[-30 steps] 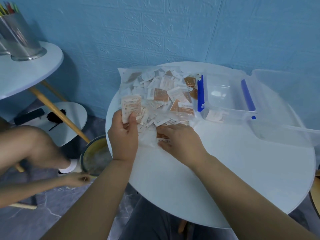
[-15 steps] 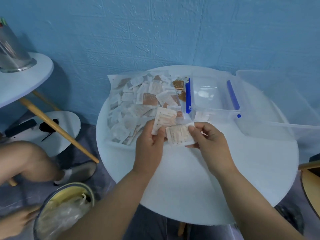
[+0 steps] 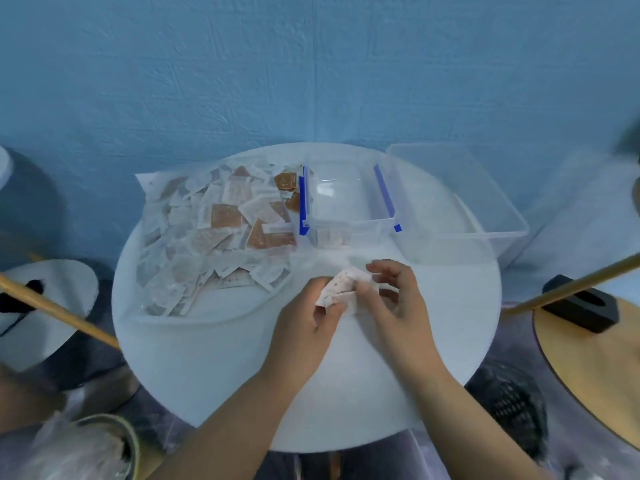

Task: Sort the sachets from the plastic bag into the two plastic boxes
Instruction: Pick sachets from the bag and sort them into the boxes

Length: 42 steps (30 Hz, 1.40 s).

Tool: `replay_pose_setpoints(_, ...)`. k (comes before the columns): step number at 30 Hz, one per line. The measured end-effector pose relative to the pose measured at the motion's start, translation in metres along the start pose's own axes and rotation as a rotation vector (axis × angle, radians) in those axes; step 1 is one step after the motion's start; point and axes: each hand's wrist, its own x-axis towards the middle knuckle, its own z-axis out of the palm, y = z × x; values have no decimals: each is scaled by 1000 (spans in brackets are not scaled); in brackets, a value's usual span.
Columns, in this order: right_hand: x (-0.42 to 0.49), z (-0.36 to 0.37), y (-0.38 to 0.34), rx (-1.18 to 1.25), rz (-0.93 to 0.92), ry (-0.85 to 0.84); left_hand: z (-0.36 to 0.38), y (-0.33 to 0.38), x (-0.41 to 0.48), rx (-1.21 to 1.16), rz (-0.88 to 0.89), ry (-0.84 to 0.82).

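The round white counter carries everything, and both grips now meet over its near middle. Beyond them and off to the left lies the plastic bag, flat and still heaped with loose sachets, pale ones and brown ones mixed. Beyond and to the right of the grips stands the larger box, clear, open, and with nothing showing inside. Straight beyond the grips, between bag and larger box, sits the clip box with its blue latches; at least one pale sachet seems to lie against its near wall. A second ago both grips were over at the bag, the left holding a few sachets and the right picking at the heap; half a second ago they had lifted clear, a sachet in each. Now they have drawn back from the bag to just short of the clip box and come together. The left grip is curled round a small bundle of sachets, and the right grip pinches the same bundle at its right edge with thumb and fingertips, the other fingers loosely bent. The picture is too blurred to count the sachets held. Judging from this, the picking step is over and the person is squaring up or checking the bundle before dropping it in a box; the clip box is nearest.
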Motion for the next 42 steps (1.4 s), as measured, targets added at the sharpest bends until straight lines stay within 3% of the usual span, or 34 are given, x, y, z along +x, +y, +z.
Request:
replay_pose_setpoints(4,-5,3,-3,-45,-120,-77,3,-1,-2,104,103,-26)
replay_pose_setpoints(10,0,-1,2,138,16,-47,6,-3,-1,152,130,-2)
replay_pose_setpoints(15,0,-1,7,195,2,-35,5,-2,-2,67,80,26)
replay_pose_setpoints(18,0,-3,6,279,-10,-123,3,-1,-3,40,67,10)
replay_pose_setpoints(22,-2,-5,3,108,-61,-283,3,0,-4,39,66,-25)
replay_pose_setpoints(26,-1,-5,7,-64,-113,-297,1,3,-5,-18,84,26)
replay_pose_setpoints(30,-1,-3,11,-186,-145,-280,-4,2,-5,-57,-7,163)
replay_pose_setpoints(36,1,-2,12,-181,-147,-277,-7,0,-4,-283,-140,251)
replay_pose_setpoints(42,1,-3,14,-72,-158,-242,-9,-6,-4,-172,-124,149)
